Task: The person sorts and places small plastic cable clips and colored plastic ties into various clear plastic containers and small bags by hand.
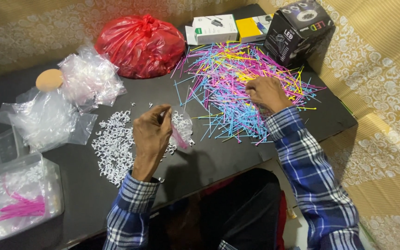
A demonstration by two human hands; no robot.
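Table [218,162]: a dark top was seen, carrying all the goods, with patterned cloth around it.
Red bag [140,45]: a knotted plastic sack was set at the far edge, left of the sticks.
Stick pile [237,78]: thin pink, blue and yellow plastic sticks were spread loosely at the far right; no single direction was kept, though many long axes ran from near-left to far-right.
Black box [298,30]: it was stood at the far right corner, touching the pile's edge.
Clear bin [17,199]: it was placed at the near left, with a bundle of pink sticks lying crosswise inside.
White clips [114,143]: small white pieces were heaped just left of the left hand.
Right hand [267,92]: it was laid on the pile, fingers curled down among the sticks.
Left hand [151,132]: it was raised above the clips, fingers pinched on a small clear bag.
Small clear bag [180,127]: pink sticks were held inside, long axis sloping down to the right.
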